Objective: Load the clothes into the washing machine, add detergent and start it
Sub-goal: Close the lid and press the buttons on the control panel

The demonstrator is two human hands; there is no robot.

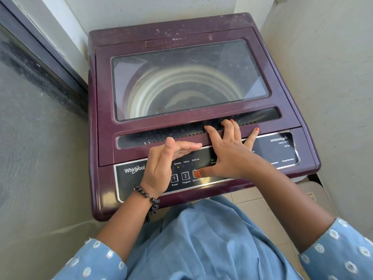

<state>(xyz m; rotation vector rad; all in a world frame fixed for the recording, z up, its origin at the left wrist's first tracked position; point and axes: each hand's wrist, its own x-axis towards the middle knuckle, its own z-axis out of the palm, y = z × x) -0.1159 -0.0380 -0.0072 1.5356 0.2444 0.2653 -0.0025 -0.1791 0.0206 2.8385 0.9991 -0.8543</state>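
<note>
A maroon top-loading washing machine (201, 110) is seen from above, set in a corner between pale walls (323, 67). Its lid (189, 79) is shut; through the glass window the drum is seen, and no clothes can be made out in it.

Writing on the black control panel (129, 178): "Whirlpool" at the left; "Speedy", "Heavy", "Delicate" above; a square key "1" with "Power" beneath (174, 178); a square key "2" with "Program" beneath (185, 176); a third key labelled "Start/Pa…", the rest hidden by the thumb. "Wash" is read beside a small green light. On the right: "WhiteMagic", "Classic" with a number too small to read, a weight in kg. Worn lettering on the rear strip of the lid is not legible.

The machine's left side stands close to a dark door frame (40, 63); its right side is near the wall, with a narrow gap. Tiled floor (252, 209) is seen in front, under a blue garment.

The right hand (228, 156) is spread flat, fingers (232, 126) laid across the lid's front handle recess, thumb tip pressed on the third key; nothing is gripped. The left hand (163, 168) is held edge-on over the panel's left part, fingers straight and together, nothing held; contact with the panel cannot be told. A dark bead bracelet (147, 197) is worn on that wrist.
</note>
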